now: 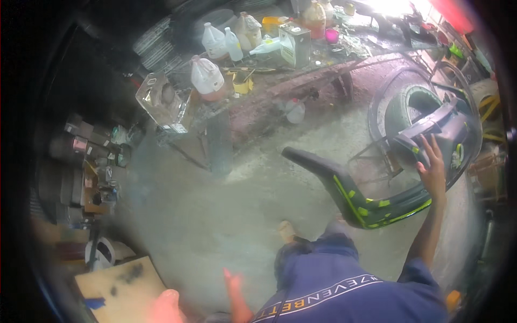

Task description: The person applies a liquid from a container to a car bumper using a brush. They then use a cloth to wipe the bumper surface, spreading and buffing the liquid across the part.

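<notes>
My right hand (432,167) reaches out to the right with its fingers spread. It lies against a dark moulded plastic part (344,188) that looks like a vehicle bumper, with bright green tape strips along its edge. One end of the part juts out to the left above the floor; its right end is bulky and stands before a tyre (396,110). At the lower edge, blurred and cut off, is my left hand (232,285). Its visible fingers look apart, and nothing shows between them.
A cluttered workbench (301,75) runs along the far side, with a plastic jug (207,78) and a metal can (295,46). A dented tin (161,102) stands at its left. Boxes (81,140) crowd the left; a stained tan board (124,288) lies lower left.
</notes>
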Tool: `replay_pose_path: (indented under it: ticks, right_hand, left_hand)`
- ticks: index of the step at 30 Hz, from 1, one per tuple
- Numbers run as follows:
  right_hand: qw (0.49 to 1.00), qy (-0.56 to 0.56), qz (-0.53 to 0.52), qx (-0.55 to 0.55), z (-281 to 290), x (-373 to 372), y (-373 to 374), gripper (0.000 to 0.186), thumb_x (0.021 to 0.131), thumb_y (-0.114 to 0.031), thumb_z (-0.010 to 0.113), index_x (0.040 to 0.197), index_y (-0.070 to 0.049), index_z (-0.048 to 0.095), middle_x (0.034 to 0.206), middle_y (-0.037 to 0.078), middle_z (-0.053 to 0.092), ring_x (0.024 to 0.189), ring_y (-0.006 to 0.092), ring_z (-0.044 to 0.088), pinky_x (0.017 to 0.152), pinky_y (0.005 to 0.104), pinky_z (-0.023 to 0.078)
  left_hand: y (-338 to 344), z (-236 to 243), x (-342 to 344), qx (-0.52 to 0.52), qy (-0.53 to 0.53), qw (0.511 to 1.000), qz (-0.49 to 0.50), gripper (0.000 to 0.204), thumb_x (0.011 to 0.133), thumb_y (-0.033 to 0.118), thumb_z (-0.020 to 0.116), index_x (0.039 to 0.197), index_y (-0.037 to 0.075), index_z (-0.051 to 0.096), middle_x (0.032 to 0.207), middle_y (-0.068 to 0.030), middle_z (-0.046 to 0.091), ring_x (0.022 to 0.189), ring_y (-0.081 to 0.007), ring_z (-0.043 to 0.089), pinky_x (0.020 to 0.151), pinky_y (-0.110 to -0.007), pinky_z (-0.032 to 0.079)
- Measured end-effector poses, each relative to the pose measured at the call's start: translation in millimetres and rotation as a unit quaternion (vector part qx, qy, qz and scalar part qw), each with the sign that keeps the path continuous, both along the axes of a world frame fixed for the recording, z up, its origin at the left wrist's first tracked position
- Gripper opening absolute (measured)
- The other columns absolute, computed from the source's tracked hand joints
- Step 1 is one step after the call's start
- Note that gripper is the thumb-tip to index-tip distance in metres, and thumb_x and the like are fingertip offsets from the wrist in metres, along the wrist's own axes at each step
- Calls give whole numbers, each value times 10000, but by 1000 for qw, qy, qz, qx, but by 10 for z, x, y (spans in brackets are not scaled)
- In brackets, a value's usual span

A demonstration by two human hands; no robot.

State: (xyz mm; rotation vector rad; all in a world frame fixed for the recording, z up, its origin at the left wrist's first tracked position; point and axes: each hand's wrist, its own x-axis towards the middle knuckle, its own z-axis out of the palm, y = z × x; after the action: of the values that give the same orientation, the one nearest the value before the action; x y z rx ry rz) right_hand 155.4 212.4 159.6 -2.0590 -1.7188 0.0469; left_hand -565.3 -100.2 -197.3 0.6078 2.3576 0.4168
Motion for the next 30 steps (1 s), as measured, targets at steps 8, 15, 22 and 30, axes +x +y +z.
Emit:
replay_pose_path:
  ticks: [8, 15, 22, 30]
  right_hand:
    - [962, 261, -26, -71, -281, -960, 493, 485, 840, -16, 722, 1319, -78, 675, 1242, 134, 702, 1051, 205, 666, 904, 332, 515]
    - [941, 307, 138, -40, -1484, -2004, 2956, 313, 878, -43, 716, 1187, -90, 738, 961, 105, 723, 754, 176, 660, 676, 319, 520]
    - [957, 130, 236, 107, -2171, -3145, 5580, 328, 838, -76, 670, 1153, -128, 749, 953, 84, 641, 919, 296, 654, 791, 418, 538]
    - [921, 41, 387, 33, -2515, -3504, 6248, 212, 819, -160, 660, 1009, -122, 746, 1003, 63, 626, 1048, 253, 619, 872, 387, 516]
  left_hand:
    - [1462, -218, -1307, -176, -28, 978, 111, 677, 847, 280, 813, 1388, -42, 564, 1368, -171, 629, 1224, -291, 612, 1044, -479, 483]
    - [5565, 107, 593, 85, -174, 968, -159, 852, 890, 278, 821, 1525, -63, 368, 1518, -258, 480, 1373, -308, 518, 1150, -404, 406]
    - [8190, 630, 1908, 307, 51, 923, -226, 1104, 752, 317, 894, 1577, -35, 250, 1530, -291, 417, 1411, -375, 438, 1162, -456, 362]
    - [8806, 327, 1983, 427, -56, 898, -91, 925, 703, 175, 927, 1432, -41, 401, 1294, -168, 598, 1178, -281, 597, 1009, -405, 472]
